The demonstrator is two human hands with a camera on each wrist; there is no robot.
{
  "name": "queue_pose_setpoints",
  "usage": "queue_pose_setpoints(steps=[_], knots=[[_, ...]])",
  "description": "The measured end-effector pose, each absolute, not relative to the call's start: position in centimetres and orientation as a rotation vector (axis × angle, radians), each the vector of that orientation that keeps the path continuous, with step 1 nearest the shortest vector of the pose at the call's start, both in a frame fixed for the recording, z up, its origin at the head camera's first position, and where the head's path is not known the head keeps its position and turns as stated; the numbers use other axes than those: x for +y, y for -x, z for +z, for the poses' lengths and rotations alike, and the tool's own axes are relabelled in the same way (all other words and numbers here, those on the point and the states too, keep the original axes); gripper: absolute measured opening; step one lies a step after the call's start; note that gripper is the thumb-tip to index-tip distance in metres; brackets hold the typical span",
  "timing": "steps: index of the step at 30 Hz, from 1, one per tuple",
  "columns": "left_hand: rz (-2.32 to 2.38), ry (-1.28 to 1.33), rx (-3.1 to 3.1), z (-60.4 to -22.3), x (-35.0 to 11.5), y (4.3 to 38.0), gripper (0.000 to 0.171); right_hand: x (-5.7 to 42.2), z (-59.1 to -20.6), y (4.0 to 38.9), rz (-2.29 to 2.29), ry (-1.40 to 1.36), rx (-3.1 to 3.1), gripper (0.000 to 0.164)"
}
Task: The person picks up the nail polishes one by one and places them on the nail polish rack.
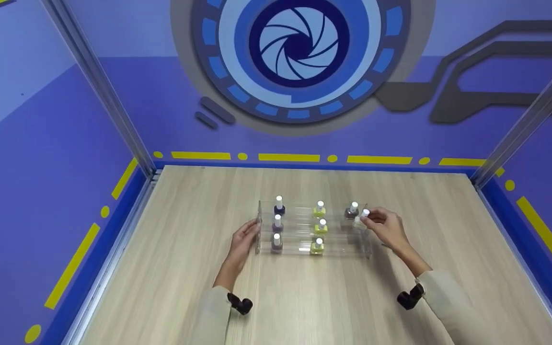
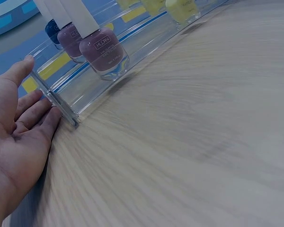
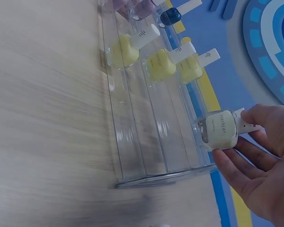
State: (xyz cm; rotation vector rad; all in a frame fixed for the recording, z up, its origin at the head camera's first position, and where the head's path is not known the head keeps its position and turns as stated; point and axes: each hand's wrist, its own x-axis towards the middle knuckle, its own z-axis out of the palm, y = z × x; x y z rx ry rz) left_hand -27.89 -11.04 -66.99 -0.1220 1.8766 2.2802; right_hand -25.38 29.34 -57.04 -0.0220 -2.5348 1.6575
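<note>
A clear stepped acrylic rack [image 1: 300, 250] stands on the table with small nail polish bottles on its tiers. My right hand [image 1: 388, 229] pinches the white cap of a whitish nail polish bottle [image 3: 220, 130] at the rack's right end, fingertips near its base. Just behind it sits a brownish bottle [image 1: 351, 212], mostly hidden in the right wrist view. My left hand [image 2: 21, 137] rests against the outer side of the rack's left end panel [image 2: 57, 104], fingers loosely extended and thumb at the panel's edge.
On the rack's left stand a dark blue bottle [image 1: 279, 209] and two mauve ones, the front mauve bottle [image 2: 104, 52] lowest. Three yellow bottles, one a front yellow bottle [image 1: 317, 247], line the middle. A patterned blue wall [image 1: 127, 105] rises behind the wooden table [image 1: 304, 306].
</note>
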Motion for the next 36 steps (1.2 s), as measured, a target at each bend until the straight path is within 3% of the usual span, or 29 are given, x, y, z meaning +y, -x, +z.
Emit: queue_pose_setpoints(steps=[11, 21, 36], knots=[[2.298, 0.131, 1.871, -67.1, -11.2, 27.9, 0.056, 28.3, -57.8, 25.5, 1.525, -0.077, -2.575, 0.016], [2.286, 0.118, 1.886, -67.0, -11.1, 27.9, 0.055, 28.3, -58.6, 25.4, 1.431, -0.172, -2.624, 0.022], [2.3, 0.1, 1.86, -66.9, -11.1, 28.0, 0.052, 28.0, -58.9, 25.5, 1.398, -0.256, -2.685, 0.017]])
